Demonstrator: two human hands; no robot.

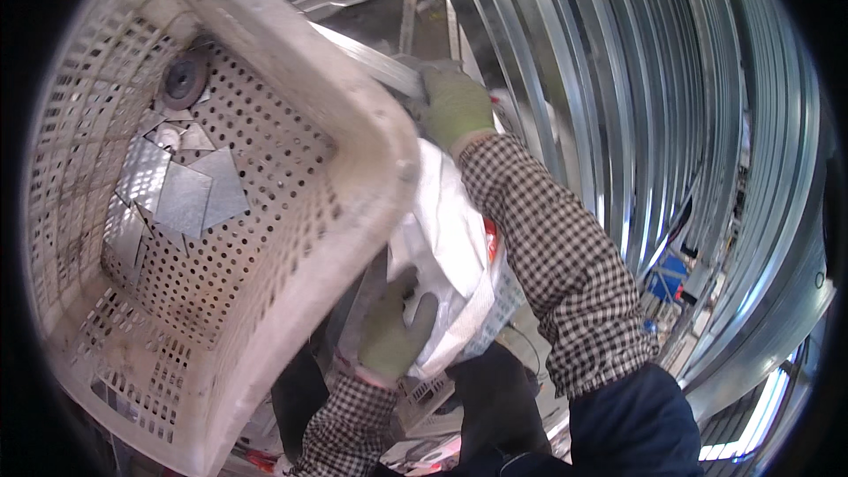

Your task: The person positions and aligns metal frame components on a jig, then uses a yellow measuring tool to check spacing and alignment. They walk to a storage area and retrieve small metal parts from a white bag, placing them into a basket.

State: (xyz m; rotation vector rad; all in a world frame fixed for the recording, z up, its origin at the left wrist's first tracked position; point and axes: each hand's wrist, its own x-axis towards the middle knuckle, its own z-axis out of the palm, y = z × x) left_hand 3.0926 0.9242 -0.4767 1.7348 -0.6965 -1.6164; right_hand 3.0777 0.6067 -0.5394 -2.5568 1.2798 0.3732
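Observation:
My right hand [455, 104], in a green work glove with dark fingertips, reaches to the far middle. Its fingers close on the end of a pale metal strip [369, 57], which runs up and left behind the basket rim. Lower down, my left hand [390, 332], gloved alike, lies against a white plastic sack [446, 225]. Thumb and fingers stand apart there, with nothing visible between them. The sack bulges in folds below my right forearm; a red patch shows at its side. What it contains is hidden.
A large, dirty white perforated plastic basket [371, 185] fills the left, tilted, holding several flat metal plates [184, 199] and a dark round disc [185, 79]. Long shiny metal channels [609, 62] rise in rows at right. A blue object [669, 276] sits beyond my right arm.

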